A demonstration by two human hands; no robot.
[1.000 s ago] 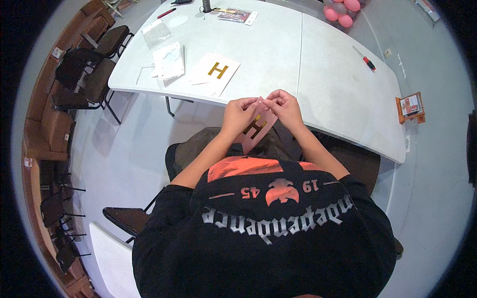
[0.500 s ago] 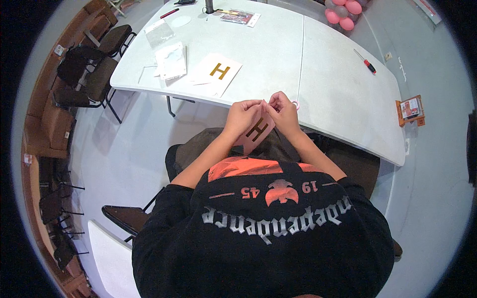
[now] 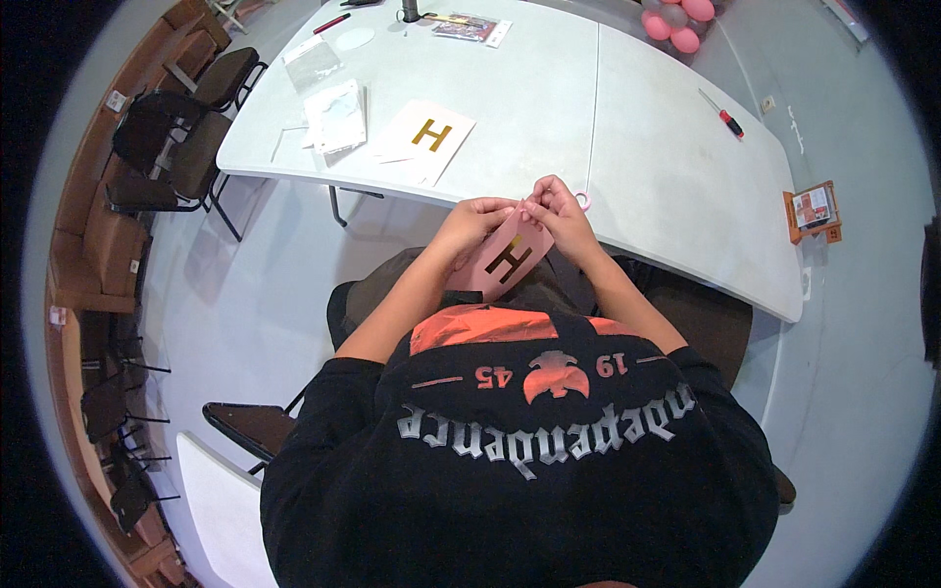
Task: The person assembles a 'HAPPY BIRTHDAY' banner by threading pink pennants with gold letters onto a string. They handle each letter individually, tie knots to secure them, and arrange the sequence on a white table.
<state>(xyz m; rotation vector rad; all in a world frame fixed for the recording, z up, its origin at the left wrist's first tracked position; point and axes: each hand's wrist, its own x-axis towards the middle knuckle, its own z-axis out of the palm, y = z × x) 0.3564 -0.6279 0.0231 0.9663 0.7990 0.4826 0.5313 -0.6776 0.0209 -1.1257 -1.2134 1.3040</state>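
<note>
Over my lap, in front of the table's near edge, I hold a pink card (image 3: 509,261) with a dark gold block letter on it. My left hand (image 3: 474,229) is closed on the card's upper left edge, its fingertips meeting those of the other hand. My right hand (image 3: 563,218) pinches the top corner; whether anything small sits between those fingertips cannot be made out. Just beyond the right hand, a small pink ring-shaped thing (image 3: 584,201) lies at the table edge. White cards (image 3: 431,137), the top one with a gold letter, lie on the table to the left.
The white table (image 3: 529,98) also bears a stack of white packets (image 3: 336,116), a clear plastic sleeve (image 3: 312,65), a red pen (image 3: 331,24), a flat package (image 3: 466,28) and a red-handled screwdriver (image 3: 730,122). Dark chairs (image 3: 196,147) stand at left, a wall (image 3: 833,108) at right.
The pink card has turned a little, so more of its face shows. Both hands stay together at its top, with the right fingers shifted slightly.
</note>
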